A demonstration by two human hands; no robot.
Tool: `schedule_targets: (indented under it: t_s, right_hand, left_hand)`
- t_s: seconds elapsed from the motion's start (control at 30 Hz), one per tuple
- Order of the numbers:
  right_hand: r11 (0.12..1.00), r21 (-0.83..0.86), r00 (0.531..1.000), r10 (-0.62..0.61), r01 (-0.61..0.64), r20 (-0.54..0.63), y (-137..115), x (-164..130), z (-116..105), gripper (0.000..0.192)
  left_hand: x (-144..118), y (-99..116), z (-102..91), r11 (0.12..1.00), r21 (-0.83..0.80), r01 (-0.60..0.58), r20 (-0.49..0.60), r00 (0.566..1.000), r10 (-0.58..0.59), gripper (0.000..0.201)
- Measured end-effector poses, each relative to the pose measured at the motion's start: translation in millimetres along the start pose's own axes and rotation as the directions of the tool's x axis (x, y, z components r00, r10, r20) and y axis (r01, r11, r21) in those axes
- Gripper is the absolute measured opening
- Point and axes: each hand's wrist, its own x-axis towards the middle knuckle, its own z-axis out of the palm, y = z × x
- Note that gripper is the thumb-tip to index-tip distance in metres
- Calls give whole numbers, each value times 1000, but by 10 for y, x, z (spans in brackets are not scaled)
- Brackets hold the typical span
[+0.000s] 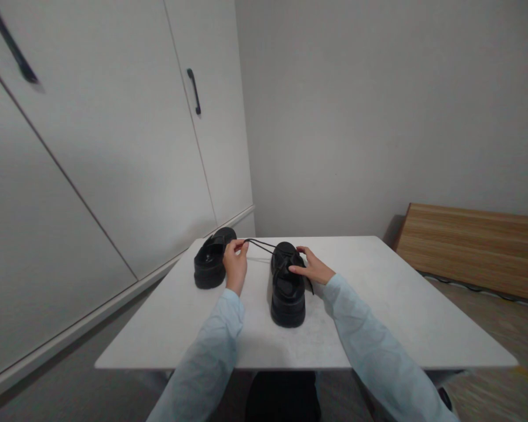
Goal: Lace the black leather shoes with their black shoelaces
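A black lace-up shoe [288, 302] stands on the table with its heel toward me. My left hand [236, 262] pinches a black shoelace [260, 242], drawn out to the left from the top of that shoe in a loop. Resting on the shoe's right side is my right hand [313, 268], its thumb on the upper near the laces and its fingers around the far side. A dark lace end hangs beside it. The second black shoe [209, 269] sits to the left, partly behind my left hand.
The white table [400, 316] carries both shoes. White cabinets [114, 146] with dark handles line the left, and a grey wall [378, 117] rises behind. A wood-grain board [475, 249] leans low at the right, beyond the table's edge.
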Motion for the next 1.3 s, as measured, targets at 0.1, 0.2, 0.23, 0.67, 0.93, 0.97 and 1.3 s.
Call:
schedule_targets:
  t_s: [0.1, 0.2, 0.23, 0.67, 0.93, 0.97, 1.3]
  right_hand:
    - [1000, 5, 1000, -14, 14, 8, 21, 2, 0, 74]
    - [1000, 9, 1000, -28, 28, 11, 47, 10, 0, 72]
    - [1000, 6, 1000, -26, 26, 13, 52, 13, 0, 73]
    - [1000, 6, 1000, -12, 12, 27, 25, 14, -5, 77]
    - [1000, 19, 999, -25, 24, 46, 0, -6, -19, 69]
    - [1000, 19, 999, -26, 25, 46, 2, -6, -18, 69]
    - [1000, 8, 999, -31, 30, 33, -20, -11, -12, 69]
  left_hand:
    - [-4, -32, 35, 970, -232, 77, 20, 997, -74, 20]
    - [-17, -28, 63, 900, -414, 140, 55, 990, -128, 21]
    - [-21, -19, 66, 883, -444, 154, 70, 988, -137, 20]
    - [-31, 199, 29, 723, -619, 307, 268, 948, -173, 14]
    - [-65, 262, 40, 775, -551, 310, 292, 941, -169, 13]
    - [-71, 272, 43, 804, -513, 301, 301, 940, -160, 12]
    - [-157, 257, 75, 993, 28, -117, 467, 879, 91, 21]
